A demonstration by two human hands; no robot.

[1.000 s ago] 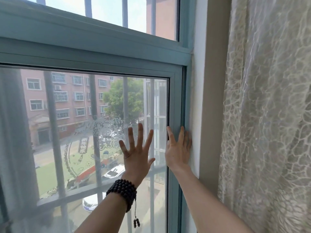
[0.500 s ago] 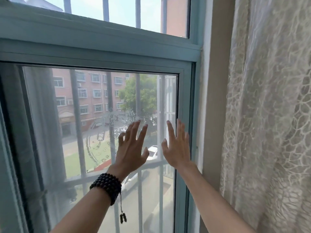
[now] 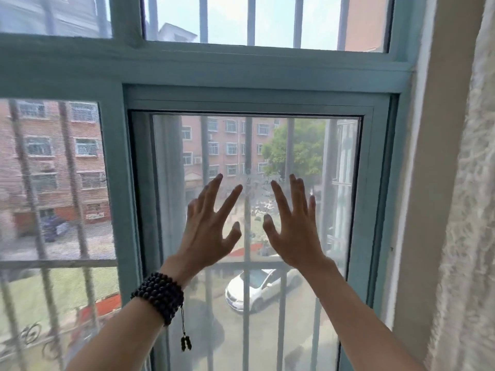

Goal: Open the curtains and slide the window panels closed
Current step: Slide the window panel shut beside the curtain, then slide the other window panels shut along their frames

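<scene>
A teal-framed sliding window panel (image 3: 360, 183) fills the middle of the view, its right edge against the frame by the wall. My left hand (image 3: 207, 226) and my right hand (image 3: 293, 228) are raised side by side before its glass, fingers spread, holding nothing. Whether the palms touch the glass I cannot tell. A dark bead bracelet (image 3: 160, 295) wraps my left wrist. A cream lace curtain (image 3: 466, 210) hangs drawn aside at the far right.
A second pane with a mesh screen (image 3: 53, 183) lies to the left, behind a teal upright (image 3: 117, 183). Metal security bars (image 3: 246, 303) run outside the glass. A beige wall strip (image 3: 428, 156) separates window and curtain. Upper fixed panes sit above.
The view has swung left, showing the left pane. My right hand left the panel's right frame edge and both hands now sit centred on the glass, slightly higher.
</scene>
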